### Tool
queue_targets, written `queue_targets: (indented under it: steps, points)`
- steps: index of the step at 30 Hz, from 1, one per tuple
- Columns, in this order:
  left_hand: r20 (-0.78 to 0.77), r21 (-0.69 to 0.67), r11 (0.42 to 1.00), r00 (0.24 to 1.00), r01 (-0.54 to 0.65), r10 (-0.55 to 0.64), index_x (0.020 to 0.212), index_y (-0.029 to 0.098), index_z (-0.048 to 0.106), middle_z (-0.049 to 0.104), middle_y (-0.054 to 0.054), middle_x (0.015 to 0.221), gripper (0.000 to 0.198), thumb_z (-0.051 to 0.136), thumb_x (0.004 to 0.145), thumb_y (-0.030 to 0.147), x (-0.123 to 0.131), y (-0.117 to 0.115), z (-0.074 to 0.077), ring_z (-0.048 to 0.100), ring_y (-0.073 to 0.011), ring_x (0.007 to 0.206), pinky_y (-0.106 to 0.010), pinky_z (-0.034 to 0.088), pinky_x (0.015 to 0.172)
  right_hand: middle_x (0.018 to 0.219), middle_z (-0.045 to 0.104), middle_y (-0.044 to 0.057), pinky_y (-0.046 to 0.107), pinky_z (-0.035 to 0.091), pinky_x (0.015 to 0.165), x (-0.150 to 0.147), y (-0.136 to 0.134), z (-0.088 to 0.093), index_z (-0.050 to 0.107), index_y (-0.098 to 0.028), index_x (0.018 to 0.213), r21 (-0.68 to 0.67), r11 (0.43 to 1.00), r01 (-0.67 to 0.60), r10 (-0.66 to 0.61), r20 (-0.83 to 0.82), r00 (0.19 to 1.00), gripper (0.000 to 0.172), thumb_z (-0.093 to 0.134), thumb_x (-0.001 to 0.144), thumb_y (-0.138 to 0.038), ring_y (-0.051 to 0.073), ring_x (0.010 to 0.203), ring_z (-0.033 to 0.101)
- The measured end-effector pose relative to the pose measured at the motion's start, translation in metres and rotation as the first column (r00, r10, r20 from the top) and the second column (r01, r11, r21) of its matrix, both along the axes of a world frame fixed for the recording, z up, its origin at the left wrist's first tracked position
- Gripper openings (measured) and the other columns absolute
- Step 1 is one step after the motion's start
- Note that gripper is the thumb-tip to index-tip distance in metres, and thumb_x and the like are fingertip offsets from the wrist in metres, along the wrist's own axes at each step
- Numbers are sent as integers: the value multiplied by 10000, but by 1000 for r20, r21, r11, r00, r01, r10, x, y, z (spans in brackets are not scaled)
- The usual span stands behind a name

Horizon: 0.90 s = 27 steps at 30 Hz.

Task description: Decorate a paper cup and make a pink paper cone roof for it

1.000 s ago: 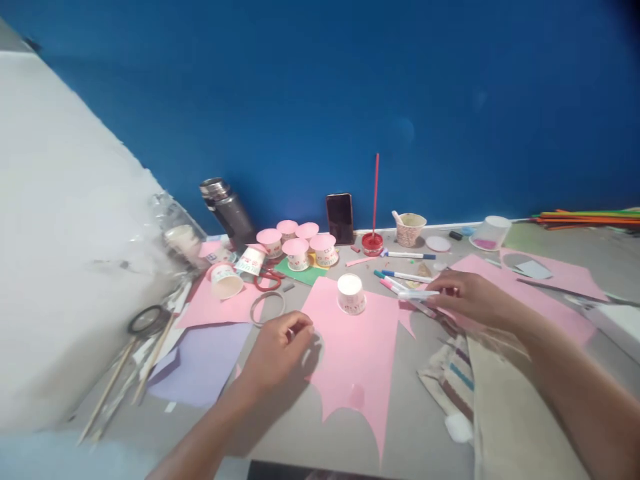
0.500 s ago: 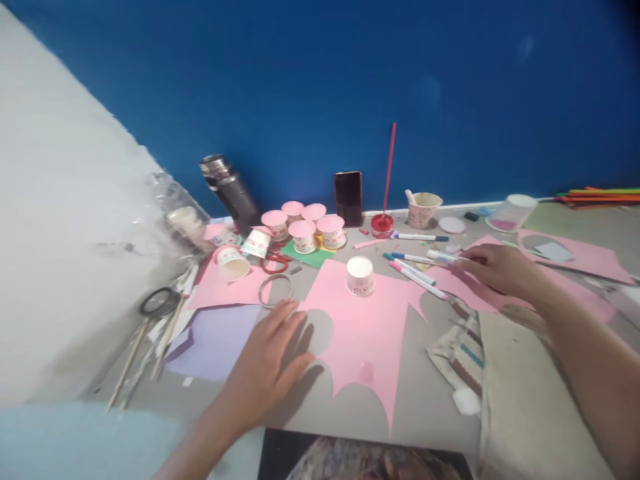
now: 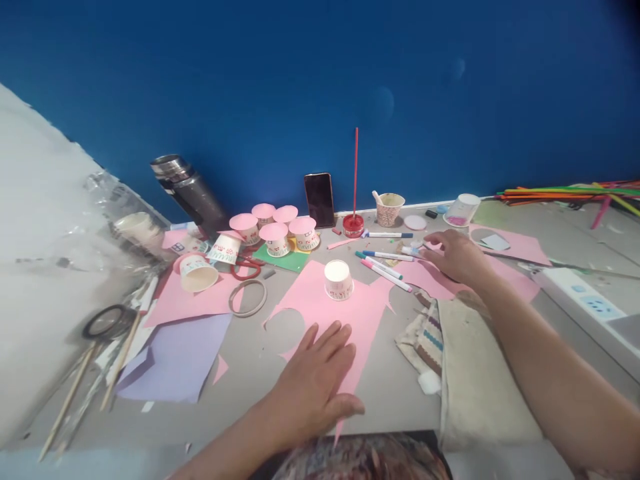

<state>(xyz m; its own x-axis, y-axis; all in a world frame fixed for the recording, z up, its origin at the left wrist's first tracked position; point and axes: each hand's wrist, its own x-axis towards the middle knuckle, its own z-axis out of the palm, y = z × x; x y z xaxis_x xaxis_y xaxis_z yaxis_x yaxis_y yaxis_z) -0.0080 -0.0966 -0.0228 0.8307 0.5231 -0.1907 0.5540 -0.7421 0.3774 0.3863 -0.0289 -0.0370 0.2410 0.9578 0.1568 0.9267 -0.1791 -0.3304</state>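
The left hand (image 3: 317, 383) has moved over the pink paper (image 3: 313, 290), grip spread wide; the right hand's (image 3: 460, 257) grip, near the pens (image 3: 387, 276), I can't make out.

I count my two hands (image 3: 317, 380), five upright cups (image 3: 278, 248) with pink discs (image 3: 274, 231) on top, two rings (image 3: 250, 313), one phone (image 3: 319, 200) — and one flask (image 3: 194, 199).

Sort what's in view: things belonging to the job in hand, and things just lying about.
Likely in the job: pink sheet beneath left hand, upturned cup on it, markers near right hand.
Probably lying about: flask, phone, power strip.
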Motion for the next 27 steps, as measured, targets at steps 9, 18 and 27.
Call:
queue_targets:
  steps: [9, 18, 27]
  points:
    - [179, 96, 985, 976, -141, 123, 1045, 199, 680, 687, -146, 1330, 218, 562, 1023, 381, -24, -11, 4, 580, -309, 1343, -564, 451, 1155, 1586, 499, 125, 550, 395, 1178, -100, -14, 48, 533, -269, 1493, 57, 798, -600, 591, -274, 759, 843, 818, 747, -536, 379, 1454, 457]
    - [261, 392, 886, 953, -247, 151, 1405, 146, 564, 512, -227, 1567, 464, 520, 1033, 421, -10, -27, -42, 480, -377, 1462, -601, 494, 1121, 1468, 575, 205, 585, 433, 1108, -163, 11, 58, 720, -163, 1262, -19, 682, -731, 730, -59, 681, 586, 811, 797, -510, 434, 1361, 489]
    - [381, 421, 907, 910, -15, -162, 1430, 239, 569, 609, -132, 1516, 570, 678, 930, 491, -33, -10, -57, 545, -323, 1434, -503, 491, 1176, 1430, 611, 136, 524, 415, 1141, -104, 24, 80, 696, -220, 1277, 243, 863, -443, 480, -115, 870, 544, 783, 828, -514, 363, 1371, 507]
